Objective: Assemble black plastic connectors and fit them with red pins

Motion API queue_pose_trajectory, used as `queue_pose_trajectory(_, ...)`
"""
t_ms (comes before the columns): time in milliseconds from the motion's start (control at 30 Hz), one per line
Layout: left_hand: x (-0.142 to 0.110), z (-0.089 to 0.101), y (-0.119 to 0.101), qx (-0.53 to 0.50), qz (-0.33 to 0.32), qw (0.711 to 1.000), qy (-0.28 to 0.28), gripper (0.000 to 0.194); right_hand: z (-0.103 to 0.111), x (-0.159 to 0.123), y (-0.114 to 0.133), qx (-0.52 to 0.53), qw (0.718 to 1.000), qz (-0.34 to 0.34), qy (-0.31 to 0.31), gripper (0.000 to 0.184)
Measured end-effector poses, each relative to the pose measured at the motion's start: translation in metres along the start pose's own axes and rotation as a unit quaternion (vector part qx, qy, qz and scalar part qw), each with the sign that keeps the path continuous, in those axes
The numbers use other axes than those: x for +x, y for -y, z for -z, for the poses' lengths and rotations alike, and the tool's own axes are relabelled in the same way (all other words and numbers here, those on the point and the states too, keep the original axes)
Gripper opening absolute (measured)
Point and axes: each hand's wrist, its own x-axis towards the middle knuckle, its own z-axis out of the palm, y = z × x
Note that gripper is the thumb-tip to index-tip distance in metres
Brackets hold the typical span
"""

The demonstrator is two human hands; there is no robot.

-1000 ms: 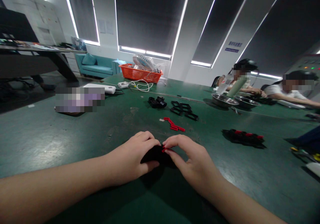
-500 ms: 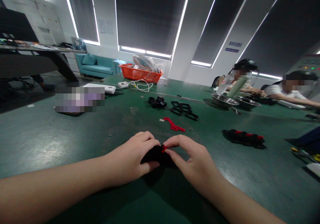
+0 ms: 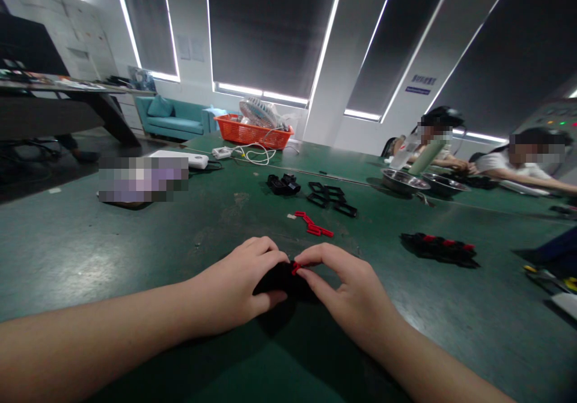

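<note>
My left hand (image 3: 252, 280) is closed around a black part (image 3: 273, 277) low over the green table, thumb on the near side and fingers over the far side. Between the thumb and forefinger of my right hand (image 3: 345, 283) is a small red piece (image 3: 295, 268), set against the black part's right end. Much of both items is hidden by my fingers. Just beyond lie several loose red pieces (image 3: 315, 227). Behind those are black rectangular frames (image 3: 333, 196) and a cluster of black parts (image 3: 283, 184). On the right rests a black assembly with red inserts (image 3: 439, 248).
An orange basket (image 3: 252, 133) holding a fan stands at the back, with a white cable (image 3: 256, 154) before it. A blurred-out flat item (image 3: 142, 181) lies left. Metal bowls (image 3: 406, 181) stand back right, near two other people. Tools (image 3: 552, 280) lie at the right edge.
</note>
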Motion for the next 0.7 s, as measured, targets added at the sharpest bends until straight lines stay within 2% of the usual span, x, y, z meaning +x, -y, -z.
queue_pose_trajectory(700,0.0008,-0.0011,0.0013,0.001,-0.006,1.000,-0.006,0.028,0.0002,0.0010,0.0002,0.012,1.000,-0.001,-0.003,0.016)
